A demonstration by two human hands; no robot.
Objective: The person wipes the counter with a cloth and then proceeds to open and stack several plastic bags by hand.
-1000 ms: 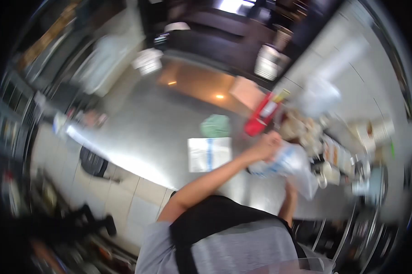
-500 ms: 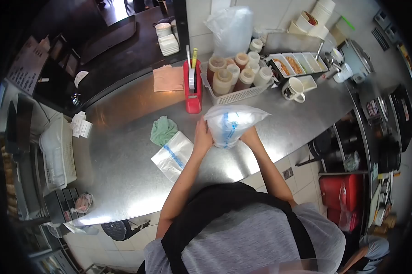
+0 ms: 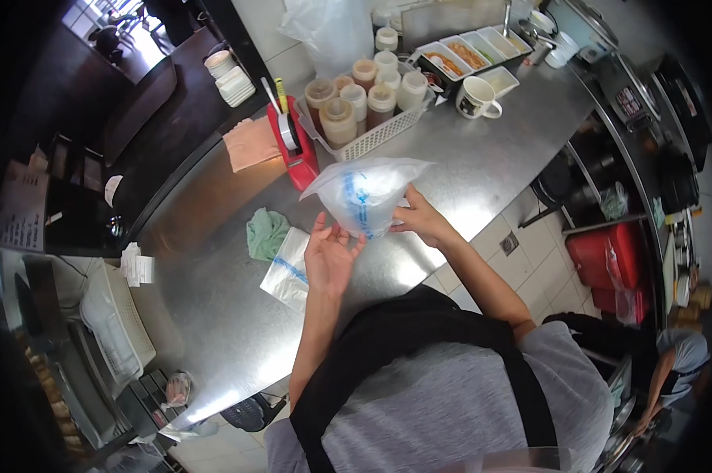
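- Head view: plastic bag (image 3: 364, 197) is up off the steel counter (image 3: 214, 307), near the red tape dispenser (image 3: 293, 146).
- Right hand (image 3: 421, 221) pinches the bag's side; left hand (image 3: 330, 256) is spread flat, fingertips at its base.
- Judged light, limp and slippery; best gripped at the rim.

— What does the plastic bag (image 3: 364, 197) look like?
— It's translucent white with a blue printed stripe, puffed out, wide on top and narrowing below.
— Where is it?
— It's upright over the middle of the steel counter (image 3: 466, 165). The right hand (image 3: 421, 222) pinches its right side, and the open left hand (image 3: 330, 256) touches its lower left edge.
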